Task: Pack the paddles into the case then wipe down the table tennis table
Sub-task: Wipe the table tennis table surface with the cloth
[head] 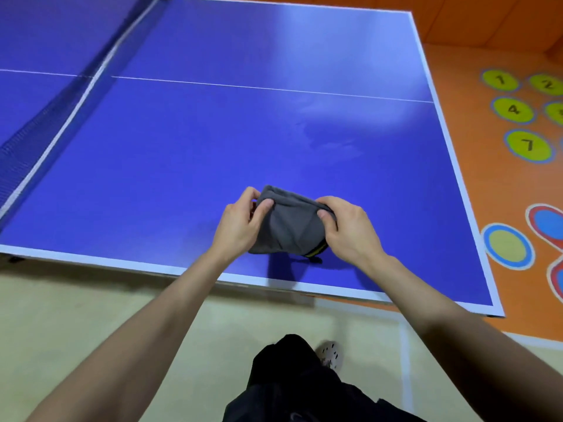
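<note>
Both hands hold a folded grey cloth [289, 226] just above the table [182, 147], close to its near edge and nearer its right end than the net [61, 95]. Its shadow lies on the blue top beneath it. The left hand [240, 220] pinches the cloth's left side, thumb on the front and fingers curled round behind. The right hand [350, 229] grips the right side the same way, thumb pressed on the front and fingers wrapped over the top edge. Off the table's right end, numbered discs [528, 146] mark the orange floor.
</note>
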